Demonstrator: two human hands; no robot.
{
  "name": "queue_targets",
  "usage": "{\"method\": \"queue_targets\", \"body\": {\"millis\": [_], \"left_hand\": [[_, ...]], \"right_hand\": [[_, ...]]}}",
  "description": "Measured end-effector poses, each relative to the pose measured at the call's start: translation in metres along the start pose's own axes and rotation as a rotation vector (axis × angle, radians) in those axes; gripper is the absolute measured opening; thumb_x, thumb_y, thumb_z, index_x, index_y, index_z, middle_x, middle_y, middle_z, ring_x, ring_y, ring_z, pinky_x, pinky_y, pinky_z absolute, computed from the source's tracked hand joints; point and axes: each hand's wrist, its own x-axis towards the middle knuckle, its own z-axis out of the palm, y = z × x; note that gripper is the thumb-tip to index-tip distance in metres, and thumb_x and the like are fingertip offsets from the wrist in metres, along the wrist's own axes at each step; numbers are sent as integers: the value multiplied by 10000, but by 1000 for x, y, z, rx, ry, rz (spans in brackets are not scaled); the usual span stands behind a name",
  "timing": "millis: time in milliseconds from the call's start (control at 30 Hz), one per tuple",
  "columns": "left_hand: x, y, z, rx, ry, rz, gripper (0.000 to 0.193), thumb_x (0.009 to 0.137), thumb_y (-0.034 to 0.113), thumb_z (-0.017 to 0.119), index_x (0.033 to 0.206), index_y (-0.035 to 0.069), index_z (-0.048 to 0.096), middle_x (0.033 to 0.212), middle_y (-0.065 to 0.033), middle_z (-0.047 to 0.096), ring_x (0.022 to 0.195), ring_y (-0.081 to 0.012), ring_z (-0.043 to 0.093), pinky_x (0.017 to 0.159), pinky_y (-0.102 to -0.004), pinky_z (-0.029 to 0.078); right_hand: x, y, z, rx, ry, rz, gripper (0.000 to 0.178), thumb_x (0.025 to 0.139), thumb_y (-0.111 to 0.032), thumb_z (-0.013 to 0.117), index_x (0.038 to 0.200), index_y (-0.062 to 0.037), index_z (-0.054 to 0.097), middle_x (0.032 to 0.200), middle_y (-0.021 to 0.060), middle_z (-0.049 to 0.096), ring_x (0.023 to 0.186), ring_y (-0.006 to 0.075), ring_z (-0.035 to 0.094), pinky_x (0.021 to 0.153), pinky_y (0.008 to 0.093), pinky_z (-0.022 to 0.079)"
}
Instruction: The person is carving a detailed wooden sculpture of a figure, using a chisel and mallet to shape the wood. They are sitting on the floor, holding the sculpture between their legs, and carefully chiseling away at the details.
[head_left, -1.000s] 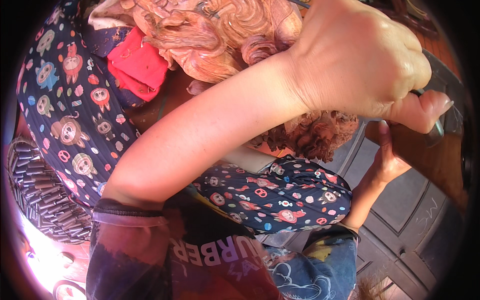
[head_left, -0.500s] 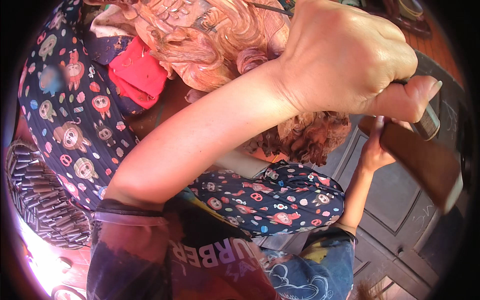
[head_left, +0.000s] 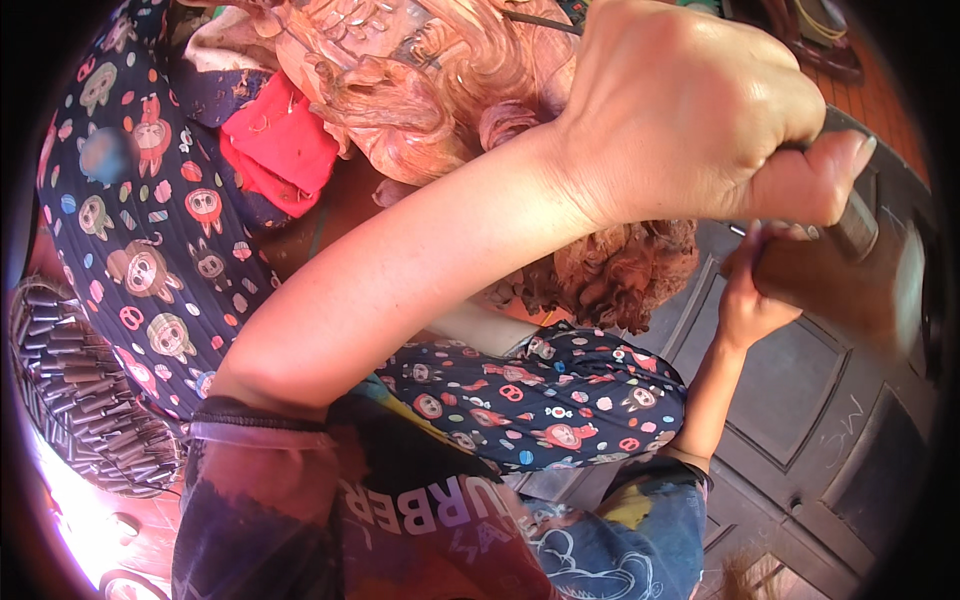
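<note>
My left hand point(head_left: 690, 115) is a closed fist at the upper right, its forearm crossing the view from lower left. It grips a chisel point(head_left: 545, 21); the thin dark shaft shows left of the knuckles, and the blurred handle end sticks out below the thumb. Lower down, my right hand point(head_left: 755, 310) is wrapped round a wooden mallet point(head_left: 845, 285), smeared by motion, close to the chisel's handle end. Whether they touch I cannot tell. A reddish wood carving point(head_left: 400, 105) with flowing curls lies beyond my forearm; the chisel's tip is hidden. Rough curled wood point(head_left: 620, 280) shows below my wrist.
Many chisels stand packed in a round holder point(head_left: 90, 390) at the left. A red cloth point(head_left: 280, 150) lies beside the carving. My legs in patterned trousers point(head_left: 150, 260) flank the work. Dark panelled wood point(head_left: 770, 400) extends at the right.
The mallet has swung up toward the chisel's handle end, and my right hand has tilted with it. My left hand has shifted only slightly, still gripping the chisel.
</note>
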Motion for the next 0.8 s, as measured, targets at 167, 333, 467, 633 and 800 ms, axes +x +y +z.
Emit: {"method": "queue_targets", "body": {"millis": [167, 333, 467, 633, 800], "left_hand": [[3, 0, -5, -70, 20, -9, 310, 771, 86, 685, 549, 80, 469, 496, -49, 441, 385, -185, 457, 367, -302, 361], [5, -5, -4, -215, 28, -48, 295, 786, 30, 666, 555, 61, 484, 495, -66, 439, 387, -192, 430, 374, -298, 343], [3, -4, -16, -114, -85, -142, 311, 752, 190, 689, 510, 98, 516, 471, -36, 445, 407, -210, 487, 396, -338, 381], [-9, 4, -13, -92, 26, -156, 249, 758, 216, 685, 565, 109, 570, 523, -38, 478, 461, -247, 525, 443, -352, 418], [-12, 24, -11, -41, -74, -46, 336, 768, 339, 645, 538, 123, 529, 551, -24, 502, 472, -193, 537, 427, -320, 417]], "right_hand": [[3, -8, 4, 32, 134, -137, 162, 821, 75, 670, 940, 22, 574, 794, 60, 604, 705, 113, 545, 730, 263, 485], [8, -8, -9, -10, 121, -60, 121, 800, 54, 704, 879, 23, 617, 788, 50, 626, 696, 132, 571, 734, 271, 490], [7, -2, -12, -236, 132, -281, 165, 801, -7, 726, 934, 33, 638, 872, 89, 675, 705, 140, 624, 707, 291, 506], [-7, 10, -9, -87, 67, -64, 226, 788, 52, 645, 991, 23, 550, 948, 89, 569, 832, 165, 559, 793, 307, 471], [-9, 14, -11, 156, 60, 41, 276, 765, 23, 644, 996, -7, 497, 957, 66, 498, 902, 167, 507, 847, 290, 426]]}}
